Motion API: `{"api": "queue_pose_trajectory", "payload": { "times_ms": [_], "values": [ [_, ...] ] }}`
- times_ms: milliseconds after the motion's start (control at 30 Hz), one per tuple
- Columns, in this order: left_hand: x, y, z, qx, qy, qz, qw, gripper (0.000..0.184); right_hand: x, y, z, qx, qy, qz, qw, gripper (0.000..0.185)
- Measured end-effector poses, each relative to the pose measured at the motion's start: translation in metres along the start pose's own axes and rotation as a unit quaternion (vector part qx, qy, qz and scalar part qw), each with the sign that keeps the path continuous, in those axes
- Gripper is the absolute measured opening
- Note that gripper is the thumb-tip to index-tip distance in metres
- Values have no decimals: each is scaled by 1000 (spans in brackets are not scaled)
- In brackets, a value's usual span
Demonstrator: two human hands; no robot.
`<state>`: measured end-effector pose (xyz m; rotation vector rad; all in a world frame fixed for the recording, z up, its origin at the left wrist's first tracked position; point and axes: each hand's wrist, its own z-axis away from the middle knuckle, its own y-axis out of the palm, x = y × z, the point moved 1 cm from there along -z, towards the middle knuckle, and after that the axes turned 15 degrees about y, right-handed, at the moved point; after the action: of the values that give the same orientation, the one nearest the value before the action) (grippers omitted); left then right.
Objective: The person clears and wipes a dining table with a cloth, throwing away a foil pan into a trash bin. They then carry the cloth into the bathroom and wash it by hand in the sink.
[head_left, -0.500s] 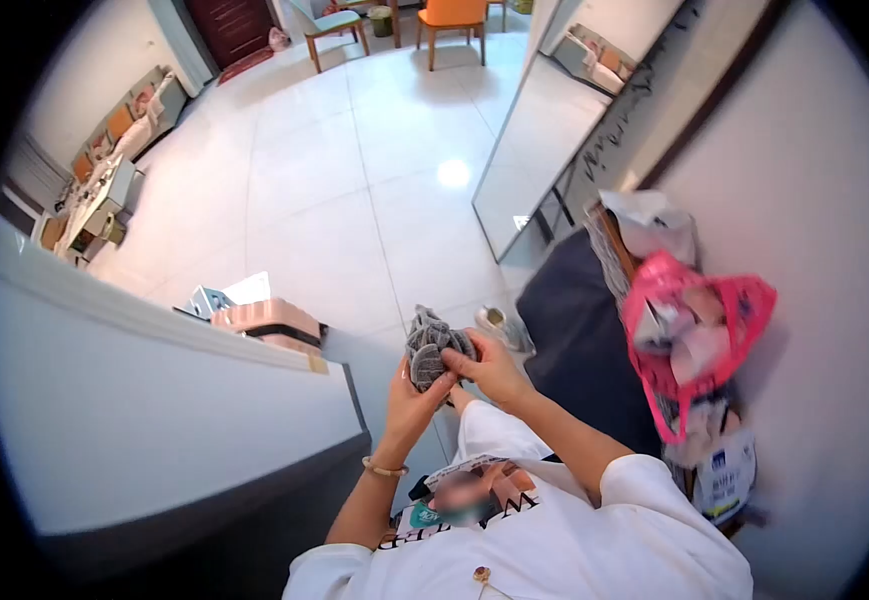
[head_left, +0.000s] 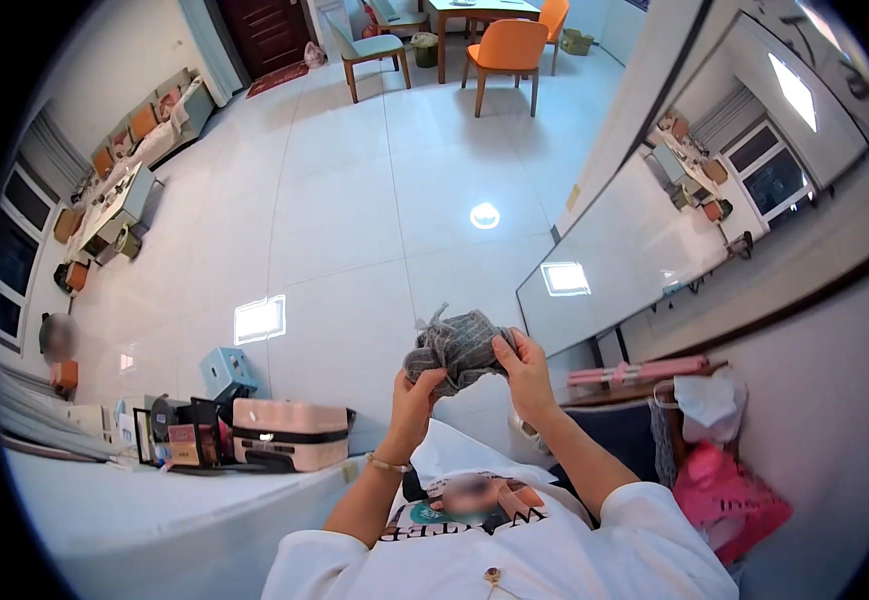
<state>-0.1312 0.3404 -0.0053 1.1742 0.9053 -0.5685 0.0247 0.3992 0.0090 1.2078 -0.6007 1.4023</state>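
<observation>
A crumpled grey ribbed cloth (head_left: 466, 345) is held up in front of my body, with a thin tie-like strand sticking up at its top. My left hand (head_left: 417, 398) grips its lower left end, the thumb lying across the fabric. On the right end, my right hand (head_left: 523, 368) pinches the cloth between thumb and fingers. The fabric is spread between both hands, and its far side is hidden.
A pink suitcase (head_left: 299, 425) and a blue box (head_left: 227, 372) stand on the floor at left. A large mirror (head_left: 644, 240) leans at right, above a pink bag (head_left: 724, 495). An orange chair (head_left: 507, 52) is farther off.
My hands have moved apart, and the bunched cloth is now stretched wider between them. The view has shifted, showing more of the room, suitcase and mirror.
</observation>
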Motion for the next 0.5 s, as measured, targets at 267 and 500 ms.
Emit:
{"api": "queue_pose_trajectory", "payload": {
  "times_ms": [267,500],
  "values": [
    [-29,-26,-200,25,-82,73,994,15,75,38,-165,-59,-61,-43,995,16],
    [-59,-27,-349,71,-120,66,988,24,141,60,-275,-132,-109,-98,980,16]
  ]
}}
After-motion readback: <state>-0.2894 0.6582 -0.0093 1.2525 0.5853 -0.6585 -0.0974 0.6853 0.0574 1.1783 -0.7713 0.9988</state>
